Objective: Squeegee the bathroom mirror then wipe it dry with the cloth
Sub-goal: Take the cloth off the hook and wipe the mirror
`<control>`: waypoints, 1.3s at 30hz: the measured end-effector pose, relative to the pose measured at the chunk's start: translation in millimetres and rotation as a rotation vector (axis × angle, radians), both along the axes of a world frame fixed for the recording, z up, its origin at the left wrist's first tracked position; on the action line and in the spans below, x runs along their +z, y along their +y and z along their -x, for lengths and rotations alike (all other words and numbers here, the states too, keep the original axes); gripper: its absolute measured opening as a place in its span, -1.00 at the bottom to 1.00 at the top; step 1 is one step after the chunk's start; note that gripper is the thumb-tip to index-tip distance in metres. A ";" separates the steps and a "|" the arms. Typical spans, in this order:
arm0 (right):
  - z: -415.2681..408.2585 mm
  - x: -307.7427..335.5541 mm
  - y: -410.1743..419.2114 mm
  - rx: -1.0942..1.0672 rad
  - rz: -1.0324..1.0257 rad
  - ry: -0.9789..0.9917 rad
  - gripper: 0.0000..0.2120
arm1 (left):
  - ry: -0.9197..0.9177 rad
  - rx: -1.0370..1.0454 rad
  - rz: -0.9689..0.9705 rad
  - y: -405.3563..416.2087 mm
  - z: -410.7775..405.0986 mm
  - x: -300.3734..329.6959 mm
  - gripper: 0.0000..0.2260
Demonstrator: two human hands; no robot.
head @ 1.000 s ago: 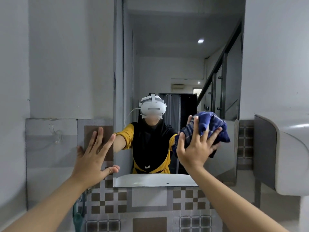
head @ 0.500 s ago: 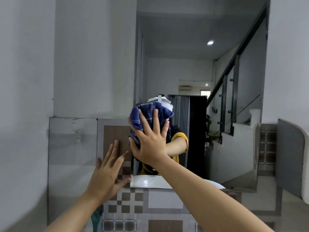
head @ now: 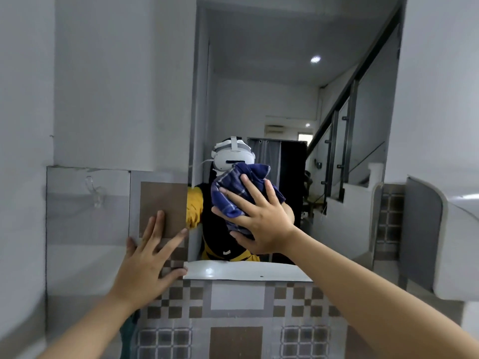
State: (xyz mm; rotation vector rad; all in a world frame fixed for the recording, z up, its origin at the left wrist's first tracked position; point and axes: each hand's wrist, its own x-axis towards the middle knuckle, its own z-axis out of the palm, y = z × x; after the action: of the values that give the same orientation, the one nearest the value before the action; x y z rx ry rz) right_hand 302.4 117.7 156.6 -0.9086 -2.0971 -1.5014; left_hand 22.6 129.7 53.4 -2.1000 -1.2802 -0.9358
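Note:
The tall bathroom mirror fills the middle of the wall and reflects a stairway and a person in a headset. My right hand presses a bunched blue checked cloth flat against the lower left part of the glass, fingers spread over it. My left hand rests open on the tiled wall just left of the mirror's lower edge, holding nothing. No squeegee is in view.
Brown and grey patterned tiles cover the wall below the mirror. A clear plastic hook hangs on the left wall panel. A white box-shaped fixture juts from the right wall. Something green shows beside my left forearm.
My right hand swept the cloth from the mirror's right side to its left, then slid it back a little toward the middle and lower. My left hand stayed on the wall.

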 end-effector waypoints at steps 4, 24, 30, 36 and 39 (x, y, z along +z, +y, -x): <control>-64.0 -4.0 -9.9 -0.045 -0.059 0.081 -0.37 | 0.032 0.003 0.000 1.2 -0.3 0.2 -0.28; -99.6 -87.7 -18.5 -0.100 0.004 1.153 -0.33 | 0.026 -0.001 0.009 3.5 -3.0 0.1 -0.27; -16.7 -96.2 -5.8 -0.028 -0.081 1.003 -0.38 | 0.036 0.005 0.028 2.4 -0.7 -0.4 -0.26; 64.3 -83.2 5.6 0.038 -0.050 0.793 -0.45 | 0.047 0.041 0.037 2.0 0.6 -0.5 -0.24; 85.9 -89.5 9.2 0.118 -0.057 0.633 -0.54 | 0.037 0.040 0.043 1.0 1.4 -1.1 -0.24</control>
State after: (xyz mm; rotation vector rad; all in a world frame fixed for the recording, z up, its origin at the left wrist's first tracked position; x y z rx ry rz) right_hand 216.5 127.0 67.1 -1.0478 -1.6036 -1.0267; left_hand 21.1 130.7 52.3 -2.1066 -1.3300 -0.8555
